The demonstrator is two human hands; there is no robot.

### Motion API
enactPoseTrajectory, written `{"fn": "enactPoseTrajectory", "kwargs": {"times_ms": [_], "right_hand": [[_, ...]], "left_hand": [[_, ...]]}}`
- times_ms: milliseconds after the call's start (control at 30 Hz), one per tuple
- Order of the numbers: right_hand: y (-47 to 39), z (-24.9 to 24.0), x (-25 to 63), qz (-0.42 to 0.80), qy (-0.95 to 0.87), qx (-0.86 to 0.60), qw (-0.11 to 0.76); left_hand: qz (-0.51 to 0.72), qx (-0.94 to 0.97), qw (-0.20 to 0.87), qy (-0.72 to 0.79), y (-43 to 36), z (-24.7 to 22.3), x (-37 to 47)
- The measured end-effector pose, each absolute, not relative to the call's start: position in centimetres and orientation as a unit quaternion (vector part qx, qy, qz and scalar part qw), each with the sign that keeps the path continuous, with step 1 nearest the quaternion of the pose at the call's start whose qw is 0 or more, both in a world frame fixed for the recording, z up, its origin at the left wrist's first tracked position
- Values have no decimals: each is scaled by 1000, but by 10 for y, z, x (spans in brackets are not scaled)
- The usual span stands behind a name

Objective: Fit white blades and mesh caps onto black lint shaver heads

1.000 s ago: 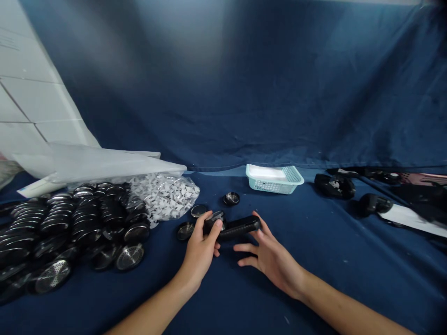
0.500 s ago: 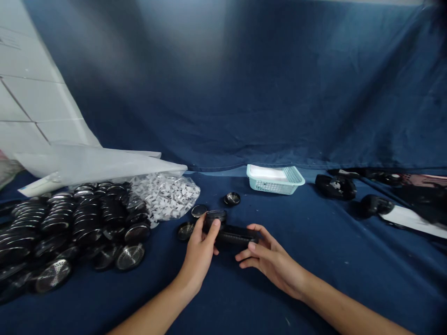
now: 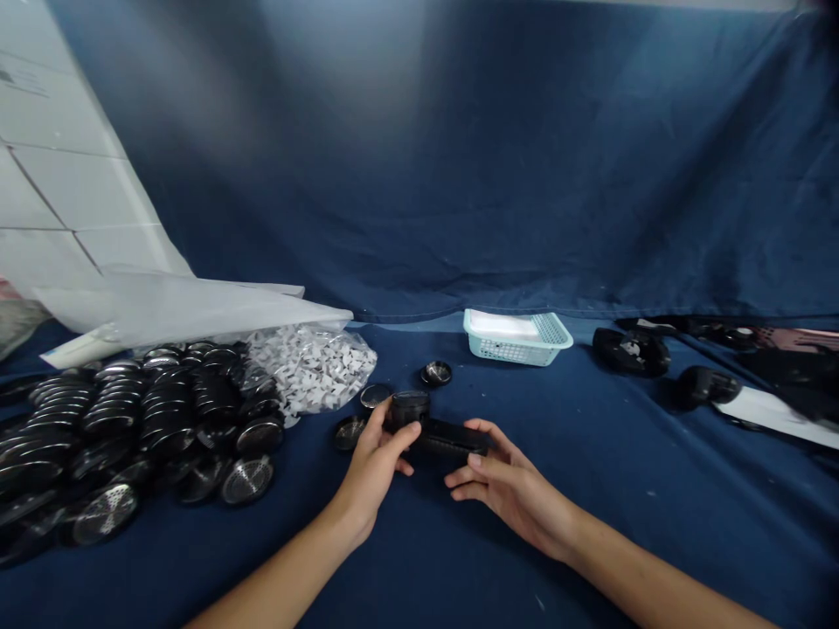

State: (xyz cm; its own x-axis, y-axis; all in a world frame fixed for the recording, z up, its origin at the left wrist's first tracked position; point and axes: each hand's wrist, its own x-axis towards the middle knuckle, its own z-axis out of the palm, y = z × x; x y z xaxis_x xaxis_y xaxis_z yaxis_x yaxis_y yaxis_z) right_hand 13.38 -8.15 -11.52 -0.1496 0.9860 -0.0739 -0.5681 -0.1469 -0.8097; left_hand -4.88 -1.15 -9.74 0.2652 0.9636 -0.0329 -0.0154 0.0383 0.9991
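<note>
Both of my hands hold a black device with a round head and a straight handle (image 3: pixel 452 436); its exact kind I cannot make out. My left hand (image 3: pixel 377 463) is closed around the round head at the left end, thumb against its side. The fingers and thumb of my right hand (image 3: pixel 502 476) grip the far right end of the handle. Just behind and left of the head lie a round black-rimmed disc (image 3: pixel 376 396) and a perforated metal disc (image 3: pixel 350 432). Another perforated disc (image 3: pixel 436 374) rests farther back.
Stacked black discs (image 3: pixel 167 406) crowd the left side, beside a clear bag of small white pieces (image 3: pixel 321 367) and white sheeting (image 3: pixel 216 306). A light-blue basket (image 3: pixel 524 352) stands at the back. Black parts (image 3: pixel 704 384) lie at right on the blue cloth (image 3: pixel 459 568).
The device's round head has tipped slightly more upright, and my left thumb has slid lower along its side. My right hand keeps its grip on the handle end.
</note>
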Motion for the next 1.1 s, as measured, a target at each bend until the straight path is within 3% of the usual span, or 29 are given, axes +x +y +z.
{"fn": "enactPoseTrajectory", "kwargs": {"times_ms": [1100], "right_hand": [[-78,-115,140,724,-285,-307,547]], "left_hand": [[428,546,560,454,-8,-101,-47]]}}
